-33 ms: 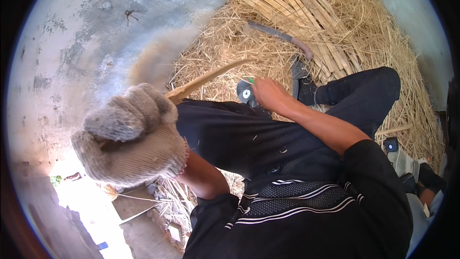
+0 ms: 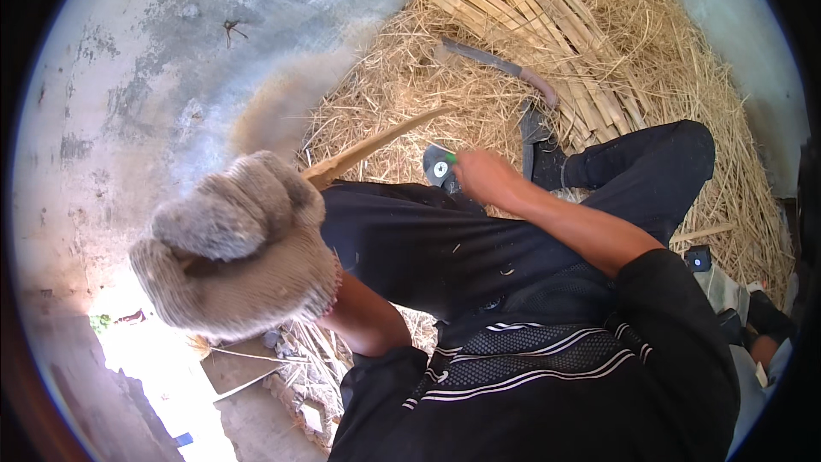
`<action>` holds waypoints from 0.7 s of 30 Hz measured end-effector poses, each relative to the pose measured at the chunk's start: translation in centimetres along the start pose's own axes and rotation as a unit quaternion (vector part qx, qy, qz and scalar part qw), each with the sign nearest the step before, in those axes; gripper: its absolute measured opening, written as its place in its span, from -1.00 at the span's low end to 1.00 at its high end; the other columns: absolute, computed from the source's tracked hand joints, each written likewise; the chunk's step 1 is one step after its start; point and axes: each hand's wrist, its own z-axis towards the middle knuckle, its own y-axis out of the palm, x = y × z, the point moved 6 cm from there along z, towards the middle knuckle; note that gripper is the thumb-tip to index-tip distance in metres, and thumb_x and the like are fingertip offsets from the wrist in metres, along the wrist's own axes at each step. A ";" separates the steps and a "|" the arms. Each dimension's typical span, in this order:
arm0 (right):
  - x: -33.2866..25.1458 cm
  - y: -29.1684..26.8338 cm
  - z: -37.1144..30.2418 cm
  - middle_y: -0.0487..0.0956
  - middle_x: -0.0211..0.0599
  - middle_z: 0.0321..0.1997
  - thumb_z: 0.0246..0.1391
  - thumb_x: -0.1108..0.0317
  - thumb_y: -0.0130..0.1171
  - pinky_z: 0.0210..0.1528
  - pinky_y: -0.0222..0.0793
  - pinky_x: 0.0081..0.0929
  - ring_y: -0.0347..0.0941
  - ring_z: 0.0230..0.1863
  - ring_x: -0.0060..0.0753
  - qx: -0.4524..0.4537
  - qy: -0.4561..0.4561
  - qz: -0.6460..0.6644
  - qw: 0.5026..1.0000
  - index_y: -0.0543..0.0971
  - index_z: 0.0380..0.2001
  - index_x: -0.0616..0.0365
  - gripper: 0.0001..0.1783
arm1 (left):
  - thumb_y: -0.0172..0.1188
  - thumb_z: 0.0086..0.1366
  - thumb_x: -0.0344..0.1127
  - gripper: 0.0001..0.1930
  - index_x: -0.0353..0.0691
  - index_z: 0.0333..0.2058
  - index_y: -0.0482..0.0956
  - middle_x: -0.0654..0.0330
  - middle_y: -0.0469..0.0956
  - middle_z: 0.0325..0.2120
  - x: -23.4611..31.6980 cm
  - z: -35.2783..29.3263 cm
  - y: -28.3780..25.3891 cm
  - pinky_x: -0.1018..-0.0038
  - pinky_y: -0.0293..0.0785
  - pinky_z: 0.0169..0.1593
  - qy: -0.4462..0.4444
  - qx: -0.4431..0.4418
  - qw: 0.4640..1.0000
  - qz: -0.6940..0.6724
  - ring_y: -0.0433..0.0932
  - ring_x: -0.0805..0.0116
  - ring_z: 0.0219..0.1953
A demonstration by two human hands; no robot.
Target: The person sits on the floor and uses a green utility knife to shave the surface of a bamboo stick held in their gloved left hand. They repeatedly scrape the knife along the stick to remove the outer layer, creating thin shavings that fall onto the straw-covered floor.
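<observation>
Straw (image 2: 402, 90) covers the ground ahead of me, a loose yellow heap with a bundle of pale split cane strips (image 2: 522, 13) lying across its far side. My left hand (image 2: 235, 244), in a thick grey knitted work glove, is clenched around the near end of a long pale wooden stick (image 2: 376, 147); the stick runs up and to the right from the glove, its tip out over the straw. My right hand (image 2: 483, 175) is bare and closed on a small tool with a green handle and a dark round head (image 2: 440, 167), held low just past my knee; I cannot tell exactly what kind of tool it is. The tool sits just beside the stick's middle, though I cannot tell whether they touch. Beyond it, a curved knife with a reddish wooden handle (image 2: 505, 68) lies flat on the straw, well apart from both hands. My legs in black trousers (image 2: 445, 248) fold across the centre, one dark shoe (image 2: 547, 162) resting on the straw. Grey concrete floor (image 2: 171, 60) stretches to the left.
</observation>
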 end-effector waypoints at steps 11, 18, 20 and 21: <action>-1.5 -6.6 -1.1 0.54 0.15 -0.55 0.19 0.30 -0.02 -0.40 0.46 -0.01 0.54 -0.47 0.15 0.088 -0.010 -0.040 0.995 0.43 -0.26 0.35 -0.74 | -0.27 0.32 -0.09 -0.48 -0.04 -0.84 0.27 0.36 0.05 -0.95 -0.6 1.4 -1.6 0.51 -0.01 -0.89 -0.023 -0.142 0.987 -0.077 -0.09 0.54 -0.93; -8.3 -4.3 -0.9 0.46 0.06 -0.69 0.25 0.27 -0.04 -0.55 0.40 -0.04 0.49 -0.60 0.14 0.119 -0.098 0.079 0.985 0.39 -0.24 0.31 -0.74 | -0.25 0.33 -0.06 -0.51 -0.07 -0.75 0.37 0.35 0.13 -0.91 -0.5 1.4 -1.7 0.52 0.16 -0.83 -0.015 -0.253 0.967 -0.043 0.04 0.50 -0.88; -3.3 -3.0 0.6 0.51 0.11 -0.63 0.26 0.26 -0.07 -0.50 0.41 0.02 0.50 -0.57 0.19 0.111 -0.005 0.053 0.992 0.39 -0.23 0.31 -0.73 | -0.26 0.34 -0.03 -0.50 -0.08 -0.73 0.38 0.35 0.14 -0.90 -0.5 1.3 -2.0 0.51 0.21 -0.82 -0.020 -0.270 0.962 -0.044 0.07 0.49 -0.87; -3.1 -2.8 0.5 0.50 0.11 -0.64 0.26 0.27 -0.06 -0.50 0.40 0.02 0.49 -0.58 0.20 0.094 0.004 0.073 0.993 0.39 -0.24 0.31 -0.74 | -0.27 0.36 0.00 -0.48 -0.08 -0.72 0.40 0.35 0.16 -0.88 -0.3 1.2 -2.4 0.51 0.25 -0.81 -0.022 -0.282 0.958 -0.038 0.10 0.49 -0.86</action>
